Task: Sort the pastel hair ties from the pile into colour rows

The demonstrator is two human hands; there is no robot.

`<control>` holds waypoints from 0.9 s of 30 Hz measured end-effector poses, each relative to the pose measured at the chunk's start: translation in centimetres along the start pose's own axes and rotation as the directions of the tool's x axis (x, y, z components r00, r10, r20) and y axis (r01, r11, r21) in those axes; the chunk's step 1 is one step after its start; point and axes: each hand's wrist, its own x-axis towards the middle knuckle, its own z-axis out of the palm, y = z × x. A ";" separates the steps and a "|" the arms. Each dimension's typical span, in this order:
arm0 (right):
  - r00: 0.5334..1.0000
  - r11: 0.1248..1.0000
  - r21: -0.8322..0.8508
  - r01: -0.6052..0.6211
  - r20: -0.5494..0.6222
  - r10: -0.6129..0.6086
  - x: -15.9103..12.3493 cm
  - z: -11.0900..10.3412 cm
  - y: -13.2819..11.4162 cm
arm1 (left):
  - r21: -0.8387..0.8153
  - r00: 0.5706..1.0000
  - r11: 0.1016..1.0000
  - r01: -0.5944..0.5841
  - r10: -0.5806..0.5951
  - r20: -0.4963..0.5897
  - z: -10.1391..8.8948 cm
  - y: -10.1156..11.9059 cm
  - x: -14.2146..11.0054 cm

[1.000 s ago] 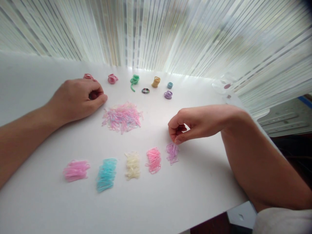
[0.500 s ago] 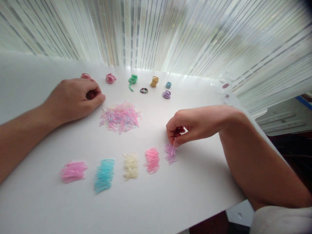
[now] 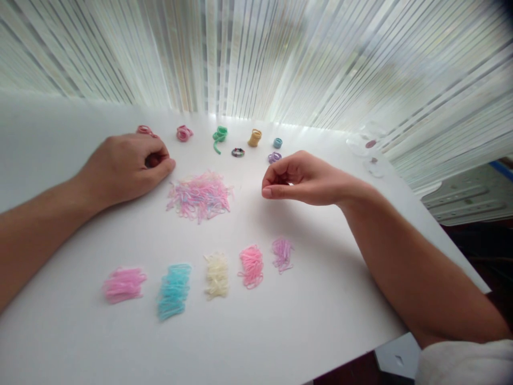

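Rubber bands (image 3: 199, 197) in mixed colours: where do they lie, and how do your hands stand?

They form a loose pile on the white table (image 3: 320, 321), between your hands. Left hand (image 3: 124, 170) rests closed and curled, just beside the pile's upper left edge; no band shows in it. Right hand (image 3: 296, 179) hangs above the table to the pile's right, thumb and fingers pinched, no band visible.

And the single-colour bunches?

Along the near side, left to right: pink bunch (image 3: 124, 285), blue bunch (image 3: 173, 291), cream bunch (image 3: 217, 275), coral bunch (image 3: 251, 266), lilac bunch (image 3: 282, 254).

Technique?

Use fingertips only, lightly; thin bands tangle easily.
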 end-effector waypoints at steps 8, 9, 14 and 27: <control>0.935 0.983 0.168 0.070 -0.355 -0.006 2.7 2.6 4.1 | -0.019 1.000 1.000 0.004 -0.004 0.010 -0.3 0.2 -0.1; 0.927 0.983 0.169 0.077 -0.375 -0.008 2.9 2.7 4.4 | -0.022 1.000 1.000 0.002 -0.002 0.010 -0.2 0.1 -0.1; 0.902 0.976 0.168 0.142 -0.428 -0.057 3.3 3.2 5.2 | -0.016 1.000 1.000 -0.012 0.012 -0.009 0.2 -0.2 0.0; 0.897 0.969 0.193 0.151 -0.438 -0.053 3.2 3.3 5.4 | -0.028 1.000 0.999 -0.022 0.022 -0.007 0.3 -0.3 -0.1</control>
